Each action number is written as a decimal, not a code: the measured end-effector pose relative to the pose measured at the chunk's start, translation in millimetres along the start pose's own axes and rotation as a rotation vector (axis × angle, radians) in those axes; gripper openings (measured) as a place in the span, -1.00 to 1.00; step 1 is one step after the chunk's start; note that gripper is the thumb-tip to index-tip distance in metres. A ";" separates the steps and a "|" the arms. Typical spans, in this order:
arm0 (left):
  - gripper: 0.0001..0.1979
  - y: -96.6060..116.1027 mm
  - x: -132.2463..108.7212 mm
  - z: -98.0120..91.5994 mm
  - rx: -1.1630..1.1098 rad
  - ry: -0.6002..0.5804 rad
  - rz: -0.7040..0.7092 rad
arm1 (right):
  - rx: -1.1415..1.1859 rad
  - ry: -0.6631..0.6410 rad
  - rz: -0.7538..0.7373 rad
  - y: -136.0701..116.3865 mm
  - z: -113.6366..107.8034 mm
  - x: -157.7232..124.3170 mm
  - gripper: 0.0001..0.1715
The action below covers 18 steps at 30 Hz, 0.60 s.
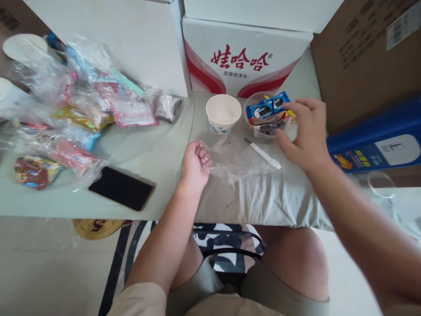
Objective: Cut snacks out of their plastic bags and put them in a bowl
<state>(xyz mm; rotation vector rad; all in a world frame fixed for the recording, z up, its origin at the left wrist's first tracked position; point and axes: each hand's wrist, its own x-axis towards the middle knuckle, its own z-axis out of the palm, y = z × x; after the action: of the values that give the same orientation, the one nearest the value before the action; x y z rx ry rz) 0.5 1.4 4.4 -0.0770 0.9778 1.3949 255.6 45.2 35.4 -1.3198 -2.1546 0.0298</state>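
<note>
Clear crumpled plastic bag [235, 160] lying flat on the cloth, clear tub of snack packets [269, 115] upright behind it

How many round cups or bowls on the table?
3 clearly: a white paper cup at centre back, a clear bowl of snack packets by the right hand, a white cup far left. More may hide among the bags.

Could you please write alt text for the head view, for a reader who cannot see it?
Seated at a table, a person grips a clear plastic bag in the left hand while the right hand reaches to a bowl of snack packets. A paper cup, a white knife and a phone lie nearby.
</note>
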 end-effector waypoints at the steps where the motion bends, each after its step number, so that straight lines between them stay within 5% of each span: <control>1: -0.74 0.7 -0.3 -0.1 0.019 -0.029 -0.031 | 0.080 0.125 0.006 -10.3 2.7 -11.9 -0.52; 3: -0.73 1.2 -2.0 -0.1 0.079 -0.127 -0.115 | 0.269 0.215 0.118 -29.9 15.3 -37.3 -0.64; 6: -0.73 -2.9 -9.2 -1.0 0.169 -0.330 -0.262 | 0.568 0.123 0.247 -50.2 42.5 -69.6 -0.53; 9: -0.70 -12.9 -20.4 -5.2 0.224 -0.520 -0.428 | 0.900 -0.162 0.286 -59.2 56.5 -89.1 -0.17; 11: -0.65 -19.6 -27.2 -10.0 0.246 -0.627 -0.532 | 1.121 -0.420 0.215 -61.8 55.0 -96.6 0.14; 13: -0.61 -23.7 -31.2 -15.1 0.250 -0.698 -0.593 | 1.218 -0.547 0.152 -63.4 52.2 -101.0 0.30; 18: -0.49 -25.8 -30.0 -27.7 0.243 -0.729 -0.603 | 1.295 -0.393 0.285 -63.5 67.1 -99.0 0.40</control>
<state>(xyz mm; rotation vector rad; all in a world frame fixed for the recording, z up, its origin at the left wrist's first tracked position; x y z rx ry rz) 11.5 -44.2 -7.3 0.2832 0.4389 0.6482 202.7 -48.6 -46.7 -0.7853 -1.5529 1.5918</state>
